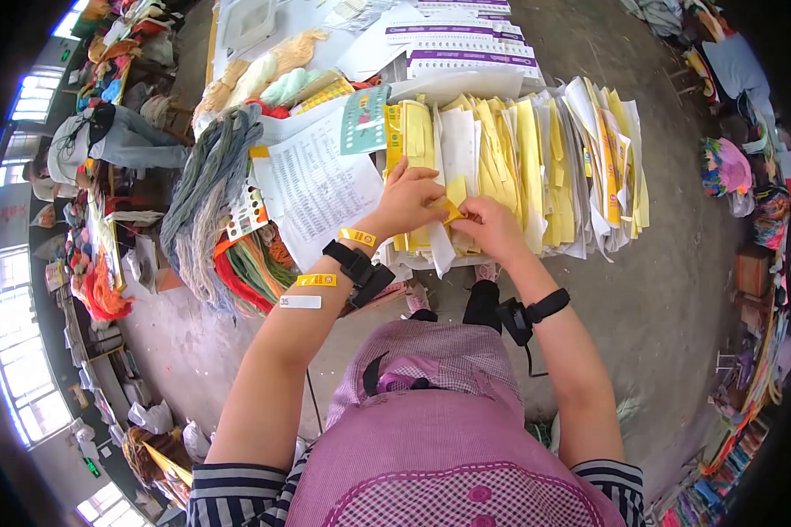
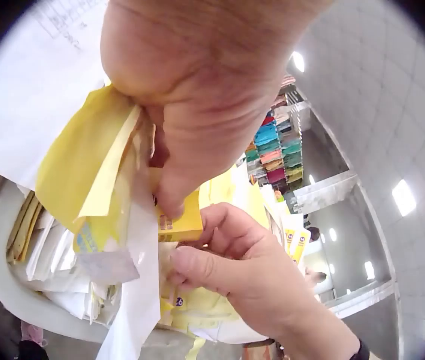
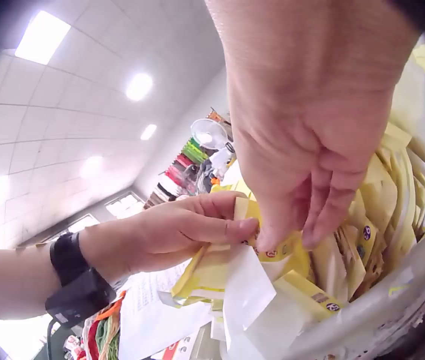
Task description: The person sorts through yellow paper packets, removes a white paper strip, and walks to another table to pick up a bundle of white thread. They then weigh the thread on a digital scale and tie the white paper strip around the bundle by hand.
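Both hands meet over a long row of yellow and white paper packets [image 1: 501, 149] packed upright in a pale-rimmed bin. Between them is a small yellow printed packet [image 2: 186, 225]. The left hand [image 1: 404, 200] pinches it, its thumb pressed on the printed face in the left wrist view. From the other side, the right hand [image 1: 492, 228] pinches its edge with thumb and curled fingers. A loose white paper strip [image 2: 141, 292] hangs beside the fingers. Yellow stickers [image 1: 316, 280] and a white label [image 1: 301, 302] are stuck on the left forearm.
Left of the packets lie a printed list [image 1: 321, 184], a green card with holes [image 1: 364, 123] and grey yarn skeins [image 1: 206, 184]. Purple-banded white cards [image 1: 470, 61] are stacked behind. Another person [image 1: 119, 140] bends over at the far left. Yarn-filled shelves line the room.
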`<state>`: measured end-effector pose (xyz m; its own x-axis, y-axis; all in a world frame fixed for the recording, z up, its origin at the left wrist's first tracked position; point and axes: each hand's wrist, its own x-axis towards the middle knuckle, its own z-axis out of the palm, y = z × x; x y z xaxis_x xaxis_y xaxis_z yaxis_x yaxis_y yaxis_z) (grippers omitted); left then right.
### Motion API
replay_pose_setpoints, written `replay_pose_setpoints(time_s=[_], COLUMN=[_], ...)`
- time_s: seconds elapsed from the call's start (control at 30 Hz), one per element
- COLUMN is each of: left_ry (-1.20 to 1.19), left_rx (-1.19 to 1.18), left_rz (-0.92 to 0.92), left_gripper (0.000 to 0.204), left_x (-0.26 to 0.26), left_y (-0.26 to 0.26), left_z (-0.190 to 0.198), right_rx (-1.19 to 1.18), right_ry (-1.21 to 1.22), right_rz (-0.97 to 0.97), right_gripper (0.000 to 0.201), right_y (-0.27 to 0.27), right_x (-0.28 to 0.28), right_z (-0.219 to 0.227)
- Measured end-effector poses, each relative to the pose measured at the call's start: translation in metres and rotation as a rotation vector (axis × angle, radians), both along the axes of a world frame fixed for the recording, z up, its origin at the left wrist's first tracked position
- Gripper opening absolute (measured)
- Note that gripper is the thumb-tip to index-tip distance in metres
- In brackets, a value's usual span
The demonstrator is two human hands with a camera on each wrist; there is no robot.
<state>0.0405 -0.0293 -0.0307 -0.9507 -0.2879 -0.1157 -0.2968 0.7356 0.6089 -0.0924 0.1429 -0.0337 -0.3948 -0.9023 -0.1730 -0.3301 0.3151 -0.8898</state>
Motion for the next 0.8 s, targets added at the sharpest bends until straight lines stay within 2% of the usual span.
replay_pose_setpoints(time_s=[0.1, 0.17, 0.37, 0.4, 0.47, 0.7, 0.8], left_ry=[-0.047, 0.028, -0.078, -0.078, 0.072, 0.059, 0.023], left_rx=[0.004, 0.031, 0.007, 0.003, -0.029, 0.006, -0.019], left_rz=[-0.019, 0.019, 0.011, 0.019, 0.101, 0.180, 0.164], left_gripper=[0.026, 0.028, 0.027, 0.027, 0.025, 0.024, 0.027], left_x=[0.000, -0.001, -0.003, -0.002, -0.001, -0.001, -0.004], left_y=[0.000, 0.005, 0.006, 0.007, 0.013, 0.018, 0.019], left_z=[0.005, 0.008, 0.013, 0.009, 0.001, -0.007, -0.006], right_rx=[-0.104, -0.084, -0.038, -0.043, -0.046, -0.051, -0.040], right_ry=[0.014, 0.162, 0.129, 0.130, 0.125, 0.047, 0.103], right_rz=[-0.064, -0.006, -0.026, -0.018, -0.025, -0.072, -0.074], right_gripper=[0.021, 0.019, 0.015, 0.015, 0.015, 0.015, 0.017], right_y=[0.000, -0.001, -0.004, -0.005, -0.006, -0.005, -0.005], right_x=[0.003, 0.002, 0.004, 0.005, 0.005, 0.010, 0.006], right_z=[-0.009, -0.011, -0.013, -0.013, -0.011, -0.011, -0.019])
